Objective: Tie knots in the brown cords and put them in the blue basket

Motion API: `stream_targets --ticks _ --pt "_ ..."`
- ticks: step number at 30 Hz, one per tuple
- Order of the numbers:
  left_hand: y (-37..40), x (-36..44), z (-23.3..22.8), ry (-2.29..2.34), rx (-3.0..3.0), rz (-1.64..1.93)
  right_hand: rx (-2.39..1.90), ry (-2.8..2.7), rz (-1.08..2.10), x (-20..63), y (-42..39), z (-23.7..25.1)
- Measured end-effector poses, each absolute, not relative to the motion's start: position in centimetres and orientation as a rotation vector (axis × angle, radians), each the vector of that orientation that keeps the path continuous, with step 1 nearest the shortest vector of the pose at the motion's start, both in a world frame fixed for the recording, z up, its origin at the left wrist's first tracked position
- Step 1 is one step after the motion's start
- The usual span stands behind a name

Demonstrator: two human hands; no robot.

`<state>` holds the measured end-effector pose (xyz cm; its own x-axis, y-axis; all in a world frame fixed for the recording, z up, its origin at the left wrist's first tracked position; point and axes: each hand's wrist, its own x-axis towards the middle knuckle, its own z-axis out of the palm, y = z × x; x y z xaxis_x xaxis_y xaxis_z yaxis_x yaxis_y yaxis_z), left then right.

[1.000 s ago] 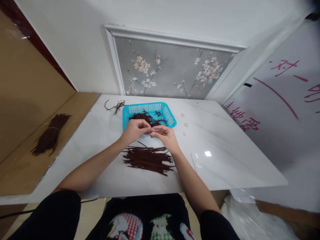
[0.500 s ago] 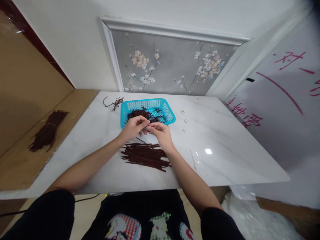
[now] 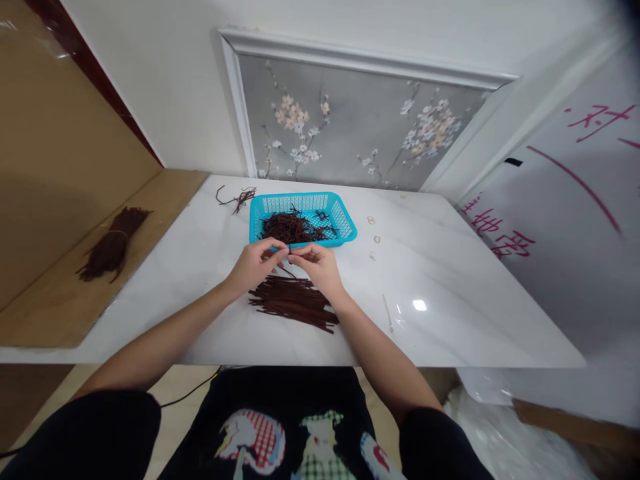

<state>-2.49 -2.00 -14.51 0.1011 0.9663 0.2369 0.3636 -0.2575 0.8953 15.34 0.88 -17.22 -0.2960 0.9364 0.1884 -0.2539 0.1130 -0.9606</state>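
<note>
My left hand (image 3: pixel 254 265) and my right hand (image 3: pixel 320 268) meet just in front of the blue basket, fingertips almost touching. Both pinch a thin dark brown stem (image 3: pixel 287 271), which looks like a pipe cleaner. A small part of it stands up between the fingertips, and a tail slants down below them; the rest is hidden by the fingers. Below my hands, a flat pile of straight brown stems (image 3: pixel 295 303) lies sideways on the table. Bent and twisted brown pieces (image 3: pixel 290 228) are heaped in the blue plastic basket (image 3: pixel 346 219), mostly toward its left side.
On cardboard (image 3: pixel 150 230) at the left lies a brown bundle (image 3: pixel 114 243) held by a band. Loose brown stems (image 3: pixel 244 198) rest left of the basket. Several rubber bands (image 3: pixel 377 239) are on the white marbled table (image 3: pixel 450 287) at the right. A wall stands behind.
The view has shifted slightly. My fingertips have drawn a little nearer my body, away from the basket, and a bit of the stem now shows between them. Both hands keep their pinch.
</note>
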Motion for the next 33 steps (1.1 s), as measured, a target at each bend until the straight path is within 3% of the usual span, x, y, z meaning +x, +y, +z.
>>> stream_targets --ticks 12,19,33 --pt "-3.6 -5.0 -16.4 1.210 2.248 1.173 -0.710 -1.352 1.600 13.8 0.4 -18.9" --pt "-4.1 -4.8 -16.7 1.131 1.981 1.386 -0.645 -1.194 1.708 12.8 0.1 -18.8" --pt "-3.9 -3.8 -17.7 1.253 1.695 1.296 -0.652 -1.147 1.770 13.7 0.1 -18.3"
